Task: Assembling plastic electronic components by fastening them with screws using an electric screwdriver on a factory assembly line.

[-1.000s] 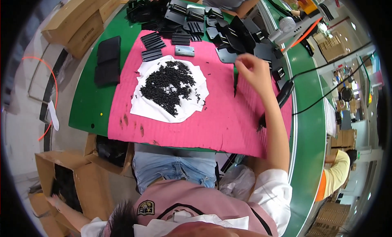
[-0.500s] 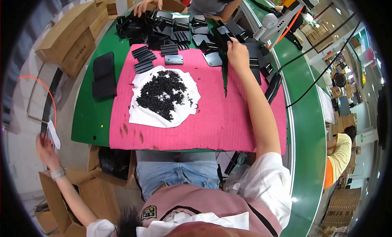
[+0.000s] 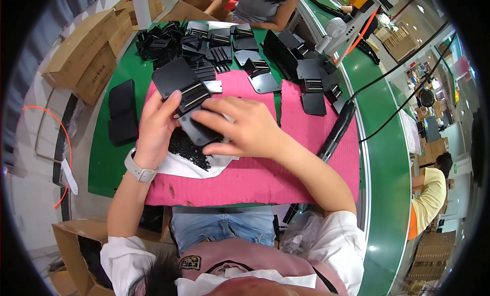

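Note:
Above the white cloth (image 3: 224,166), a black hinged plate piece (image 3: 176,77) with metallic strips across its middle is held up and tilted. My left hand (image 3: 159,123), wearing a watch on its wrist, grips its left side with the thumb on the front. The fingers of my right hand (image 3: 247,125) close on its lower flap (image 3: 196,131) from the right. Small black screws (image 3: 190,153) are heaped on the cloth, partly hidden by my hands and the piece. Similar black pieces (image 3: 245,41) crowd the far side of the table.
A black corded screwdriver (image 3: 338,132) lies at the right on the pink mat (image 3: 265,183). Two black blocks (image 3: 121,112) rest on the green table's left side. Across the table sits a person (image 3: 260,10). Cardboard boxes (image 3: 81,51) stand at the left.
My left hand has come in from the far left, and my right hand has moved back from the far pieces. Both now hold a hinged plate piece. The other person's hand has withdrawn.

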Demonstrator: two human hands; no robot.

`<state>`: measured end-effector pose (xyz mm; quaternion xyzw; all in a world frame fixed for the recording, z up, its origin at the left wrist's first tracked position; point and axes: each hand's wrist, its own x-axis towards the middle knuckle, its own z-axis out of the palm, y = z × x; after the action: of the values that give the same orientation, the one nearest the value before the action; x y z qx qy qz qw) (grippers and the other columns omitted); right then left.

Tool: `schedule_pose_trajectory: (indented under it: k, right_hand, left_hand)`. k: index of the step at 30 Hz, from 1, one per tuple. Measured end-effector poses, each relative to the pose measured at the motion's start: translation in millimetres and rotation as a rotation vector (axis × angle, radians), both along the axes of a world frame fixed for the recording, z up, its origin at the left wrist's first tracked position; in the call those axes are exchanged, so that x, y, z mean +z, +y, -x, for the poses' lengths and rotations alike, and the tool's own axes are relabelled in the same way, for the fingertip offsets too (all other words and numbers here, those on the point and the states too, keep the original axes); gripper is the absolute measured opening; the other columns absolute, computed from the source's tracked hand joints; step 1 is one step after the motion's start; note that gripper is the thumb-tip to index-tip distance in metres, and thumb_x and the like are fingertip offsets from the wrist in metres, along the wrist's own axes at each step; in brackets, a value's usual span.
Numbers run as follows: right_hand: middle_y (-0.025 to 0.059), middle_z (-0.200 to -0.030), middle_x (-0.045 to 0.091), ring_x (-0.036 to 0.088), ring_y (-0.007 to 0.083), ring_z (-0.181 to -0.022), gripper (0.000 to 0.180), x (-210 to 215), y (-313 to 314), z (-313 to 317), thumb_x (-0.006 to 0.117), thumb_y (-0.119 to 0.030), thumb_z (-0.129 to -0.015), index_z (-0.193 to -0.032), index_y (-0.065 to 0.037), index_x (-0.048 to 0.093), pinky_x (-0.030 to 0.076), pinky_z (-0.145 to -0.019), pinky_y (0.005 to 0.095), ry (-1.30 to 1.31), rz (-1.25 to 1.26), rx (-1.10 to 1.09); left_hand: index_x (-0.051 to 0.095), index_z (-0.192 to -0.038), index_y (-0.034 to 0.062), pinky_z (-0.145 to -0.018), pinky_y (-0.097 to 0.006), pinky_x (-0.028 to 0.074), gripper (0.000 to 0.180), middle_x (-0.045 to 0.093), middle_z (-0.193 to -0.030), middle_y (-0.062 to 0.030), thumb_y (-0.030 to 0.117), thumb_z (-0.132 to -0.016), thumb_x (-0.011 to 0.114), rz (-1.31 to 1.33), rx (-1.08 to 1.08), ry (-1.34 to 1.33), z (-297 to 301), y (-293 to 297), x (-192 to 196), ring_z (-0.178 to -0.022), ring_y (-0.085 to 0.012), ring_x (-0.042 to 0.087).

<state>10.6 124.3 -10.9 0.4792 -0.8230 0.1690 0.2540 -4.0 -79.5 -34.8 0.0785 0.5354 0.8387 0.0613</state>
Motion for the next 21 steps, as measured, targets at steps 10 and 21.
schedule_pose_trajectory:
  k: [10, 21]
  right_hand:
    - [0.0106, -0.087, 0.064, 0.062, 0.028, -0.084, 0.022, -41, 17, 103, 0.071, -0.016, -0.067, -0.085, -0.005, 0.066, 0.05, -0.074, 0.0375, -0.373, 0.017, -0.204]
    - [0.0092, -0.099, 0.064, 0.063, 0.0215, -0.085, 0.026, 1, 28, 32, 0.076, -0.005, -0.067, -0.091, -0.005, 0.069, 0.052, -0.069, 0.0294, -0.305, 0.363, 0.068]
  left_hand:
    - [0.054, -0.118, 0.003, -0.081, -0.027, 0.048, 0.03, 0.063, -0.105, -0.0047, 0.021, -0.095, 0.054, -0.015, -0.02, 0.005, 3, -11, -1, -0.093, -0.0118, 0.061]
    - [0.053, -0.12, 0.0047, -0.073, -0.021, 0.047, 0.034, 0.062, -0.101, 0.0003, 0.025, -0.094, 0.058, 0.044, -0.152, -0.043, -3, -7, -8, -0.088, -0.0054, 0.058]
